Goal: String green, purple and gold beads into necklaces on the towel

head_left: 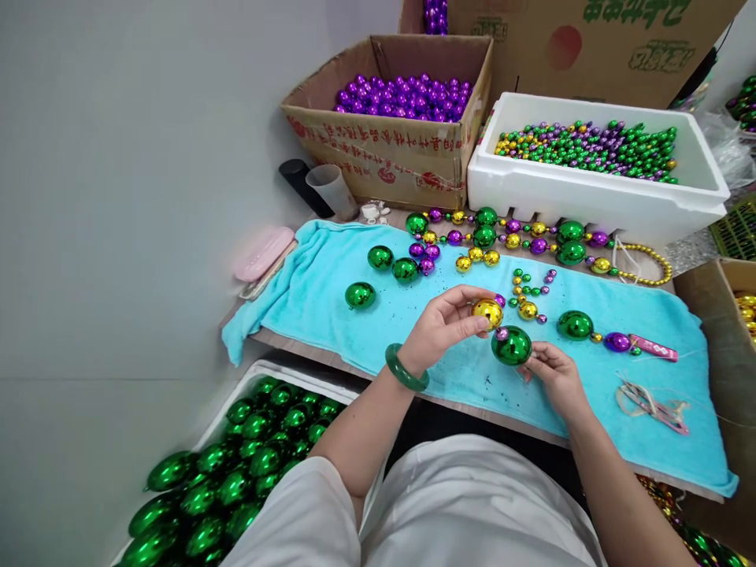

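My left hand (452,321), with a green bangle on its wrist, pinches a shiny gold bead (487,313). My right hand (554,376) has its fingers closed on the right end of a large green bead (511,346). A small purple bead sits between the gold and green beads, and another shows behind the gold one. Both hands are above a turquoise towel (331,331). Beyond them lie small loose beads (528,290) in green, purple and gold. Right of the hands, a green bead (575,324) lines up with a gold and a purple bead.
A long beaded strand (520,228) runs along the towel's far edge. Behind stand a carton (378,161) of purple beads and a white foam box (596,193) of small mixed beads. Scissors (655,409) lie at right. Large green beads (236,480) fill a bin at lower left.
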Motion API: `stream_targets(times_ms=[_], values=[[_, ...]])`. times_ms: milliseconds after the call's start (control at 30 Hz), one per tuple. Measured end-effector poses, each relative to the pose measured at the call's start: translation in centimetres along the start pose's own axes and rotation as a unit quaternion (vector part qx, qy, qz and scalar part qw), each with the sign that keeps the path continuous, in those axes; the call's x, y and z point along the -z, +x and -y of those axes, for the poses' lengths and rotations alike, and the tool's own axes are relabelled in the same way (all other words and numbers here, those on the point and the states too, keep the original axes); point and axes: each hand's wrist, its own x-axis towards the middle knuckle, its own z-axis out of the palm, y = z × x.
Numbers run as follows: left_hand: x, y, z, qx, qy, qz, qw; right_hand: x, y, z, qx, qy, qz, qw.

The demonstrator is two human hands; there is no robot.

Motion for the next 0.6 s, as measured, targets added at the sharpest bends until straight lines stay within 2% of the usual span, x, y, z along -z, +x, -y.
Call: stream_targets(times_ms=[133, 233, 333, 500, 600], values=[[-0.4, 0.0, 0.4, -0.009, -0.038, -0.024, 0.999, -1.0, -0.2, -0.3, -0.013, 0.032, 0.010, 0.999], [-0.3, -0.1, 0.0, -0.022, 0.001, -0.047, 0.999, -1.1, -0.2, 0.1, -0.009, 0.022, -0.003, 1.000], [0.0, 0.0, -0.6, -0.012, 0.022, -0.041, 0.999, -1.0, -0.1, 0.7, 0.010, 0.008, -0.010, 1.000], [0.0, 0.1, -0.8, 0.027, -0.068, -0.048, 0.996, -1.4, -0.1, 0.7, 0.020, 0.021, 0.004, 1.000], [-0.2, 0.1, -0.6, 0.021, -0.065, -0.058, 0.996, -1.7, -0.2, 0.6, 0.016, 0.025, -0.001, 1.000]])
